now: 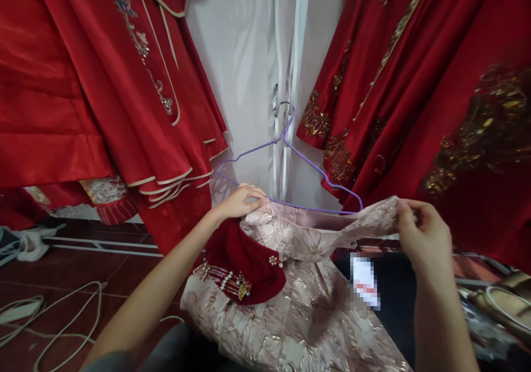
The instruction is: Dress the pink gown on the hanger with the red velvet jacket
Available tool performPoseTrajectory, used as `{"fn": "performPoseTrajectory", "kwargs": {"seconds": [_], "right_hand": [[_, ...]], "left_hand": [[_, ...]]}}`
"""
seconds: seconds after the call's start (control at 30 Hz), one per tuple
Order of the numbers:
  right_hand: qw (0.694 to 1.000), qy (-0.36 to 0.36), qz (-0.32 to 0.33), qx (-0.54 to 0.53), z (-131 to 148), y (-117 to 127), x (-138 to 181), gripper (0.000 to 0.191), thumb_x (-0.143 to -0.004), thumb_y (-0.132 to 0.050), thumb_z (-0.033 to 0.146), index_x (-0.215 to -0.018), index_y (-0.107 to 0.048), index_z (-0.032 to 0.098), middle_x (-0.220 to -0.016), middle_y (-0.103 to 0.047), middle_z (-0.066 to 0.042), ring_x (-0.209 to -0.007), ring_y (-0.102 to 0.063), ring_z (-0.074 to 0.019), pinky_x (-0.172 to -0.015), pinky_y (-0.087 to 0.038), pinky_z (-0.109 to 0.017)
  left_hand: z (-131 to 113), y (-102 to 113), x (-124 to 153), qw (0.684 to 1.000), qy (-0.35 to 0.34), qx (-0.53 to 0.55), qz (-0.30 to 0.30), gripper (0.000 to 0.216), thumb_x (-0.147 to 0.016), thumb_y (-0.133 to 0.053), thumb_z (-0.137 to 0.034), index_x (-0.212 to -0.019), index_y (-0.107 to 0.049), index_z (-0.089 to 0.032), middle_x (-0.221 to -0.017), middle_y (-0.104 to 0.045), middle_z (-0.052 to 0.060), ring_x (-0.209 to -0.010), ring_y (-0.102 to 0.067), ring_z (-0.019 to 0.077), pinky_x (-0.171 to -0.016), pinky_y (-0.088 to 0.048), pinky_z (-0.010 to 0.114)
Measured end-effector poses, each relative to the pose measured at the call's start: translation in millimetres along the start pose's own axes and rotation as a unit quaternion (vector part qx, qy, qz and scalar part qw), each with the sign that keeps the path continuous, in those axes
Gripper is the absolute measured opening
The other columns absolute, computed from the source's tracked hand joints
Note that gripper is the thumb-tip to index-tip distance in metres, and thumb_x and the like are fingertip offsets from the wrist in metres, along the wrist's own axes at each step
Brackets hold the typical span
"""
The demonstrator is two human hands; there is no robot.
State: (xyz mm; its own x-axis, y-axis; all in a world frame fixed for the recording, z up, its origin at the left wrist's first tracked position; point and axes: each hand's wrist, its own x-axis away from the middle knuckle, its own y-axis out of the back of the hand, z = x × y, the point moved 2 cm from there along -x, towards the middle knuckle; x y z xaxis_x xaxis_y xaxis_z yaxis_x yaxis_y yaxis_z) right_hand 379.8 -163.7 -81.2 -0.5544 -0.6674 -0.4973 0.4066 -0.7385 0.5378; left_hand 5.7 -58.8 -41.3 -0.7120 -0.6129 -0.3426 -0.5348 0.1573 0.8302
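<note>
Currently | left hand (243, 200): grip pinching brocade garment (305, 239) | right hand (429, 239): pinching its edge | purple hanger (326, 180) between

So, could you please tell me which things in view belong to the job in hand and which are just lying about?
In the job: pale garment, held by left hand and right hand; purple hanger; probably dark red beaded cloth.
Just about: white cable; hanging red garments.

No txt legible: white patch (363, 270) w/ red strip, on blk surface (394, 294), pixelated, can't read.
</note>
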Motion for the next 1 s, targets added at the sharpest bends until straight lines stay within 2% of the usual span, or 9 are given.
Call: {"fn": "performPoseTrajectory", "kwargs": {"seconds": [0.13, 0.3, 0.43, 0.53, 0.6, 0.73, 0.87, 1.0], "right_hand": [[0.998, -0.060, 0.013, -0.004, 5.1, 5.9, -0.5, 0.035, -0.079, -0.049, 0.049, -0.093, -0.062, 0.020, -0.087, -0.069, -0.013, -0.080, -0.065, -0.0306, -0.072, -0.048, -0.041], [0.998, -0.050, -0.014, -0.022, 8.4, 9.6, 1.2, 0.036, -0.081, -0.049, 0.050, -0.096, -0.063, 0.021, -0.089, -0.069, -0.013, -0.081, -0.064, -0.0306, -0.072, -0.048, -0.040], [0.998, -0.007, -0.053, -0.027, 22.7, 10.6, 6.9, 0.034, -0.084, -0.048, 0.048, -0.099, -0.062, 0.021, -0.090, -0.069, -0.012, -0.079, -0.064, -0.0283, -0.072, -0.048, -0.037], [0.996, 0.045, -0.075, -0.026, 43.3, 10.7, 5.5, 0.029, -0.085, -0.048, 0.042, -0.095, -0.063, 0.019, -0.091, -0.069, -0.012, -0.084, -0.064, -0.0274, -0.076, -0.047, -0.036], [0.992, 0.099, -0.080, -0.024, 59.4, 10.6, -1.5, 0.027, -0.086, -0.048, 0.039, -0.093, -0.064, 0.018, -0.092, -0.068, -0.012, -0.085, -0.063, -0.0259, -0.078, -0.046, -0.034], [0.975, 0.196, -0.105, 0.010, 86.2, 12.9, -26.1, 0.025, -0.086, -0.049, 0.033, -0.090, -0.066, 0.016, -0.092, -0.064, -0.012, -0.087, -0.059, -0.0226, -0.081, -0.044, -0.031], [0.971, 0.235, -0.054, 0.005, 102.4, 7.8, -47.1, 0.024, -0.087, -0.049, 0.031, -0.092, -0.068, 0.017, -0.092, -0.065, -0.011, -0.082, -0.059, -0.0195, -0.078, -0.043, -0.028], [0.967, 0.253, -0.019, -0.012, 111.3, -12.0, -51.2, 0.022, -0.088, -0.049, 0.034, -0.092, -0.066, 0.021, -0.088, -0.067, -0.007, -0.078, -0.060, -0.0203, -0.074, -0.042, -0.031]], "left_hand": [[0.8, -3.6, -3.4, 1.000, 0.010, 0.016, -0.001, 0.032, -0.090, -0.050, -0.039, -0.080, -0.072, -0.018, -0.096, -0.072, 0.003, -0.088, -0.061, 0.0154, -0.096, -0.034, 0.034], [3.0, -7.0, -5.0, 1.000, 0.015, 0.008, -0.010, 0.032, -0.090, -0.049, -0.039, -0.080, -0.072, -0.019, -0.095, -0.072, 0.003, -0.088, -0.062, 0.0159, -0.097, -0.034, 0.035], [2.6, -7.8, -3.2, 1.000, 0.016, -0.004, -0.019, 0.029, -0.089, -0.050, -0.037, -0.080, -0.072, -0.019, -0.095, -0.072, 0.003, -0.089, -0.062, 0.0160, -0.097, -0.035, 0.035], [-1.7, -13.0, -6.6, 0.999, 0.001, 0.036, -0.003, 0.029, -0.089, -0.051, -0.036, -0.082, -0.072, -0.018, -0.098, -0.072, 0.005, -0.091, -0.064, 0.0161, -0.094, -0.040, 0.033], [-7.7, -19.9, -12.5, 0.996, -0.010, 0.088, 0.021, 0.028, -0.089, -0.051, -0.037, -0.084, -0.072, -0.018, -0.111, -0.070, 0.007, -0.099, -0.064, 0.0173, -0.095, -0.042, 0.033], [-22.3, -34.8, -28.6, 0.980, -0.004, 0.188, 0.068, 0.026, -0.089, -0.054, -0.036, -0.087, -0.071, -0.017, -0.135, -0.055, 0.010, -0.119, -0.056, 0.0205, -0.103, -0.039, 0.036], [-29.6, -40.7, -40.5, 0.962, 0.015, 0.255, 0.100, 0.027, -0.088, -0.055, -0.038, -0.081, -0.071, -0.016, -0.139, -0.051, 0.010, -0.122, -0.054, 0.0221, -0.105, -0.037, 0.037], [-30.5, -41.6, -42.4, 0.950, 0.032, 0.291, 0.108, 0.032, -0.086, -0.057, -0.043, -0.087, -0.072, -0.015, -0.141, -0.049, 0.010, -0.121, -0.054, 0.0228, -0.104, -0.037, 0.035]]}}
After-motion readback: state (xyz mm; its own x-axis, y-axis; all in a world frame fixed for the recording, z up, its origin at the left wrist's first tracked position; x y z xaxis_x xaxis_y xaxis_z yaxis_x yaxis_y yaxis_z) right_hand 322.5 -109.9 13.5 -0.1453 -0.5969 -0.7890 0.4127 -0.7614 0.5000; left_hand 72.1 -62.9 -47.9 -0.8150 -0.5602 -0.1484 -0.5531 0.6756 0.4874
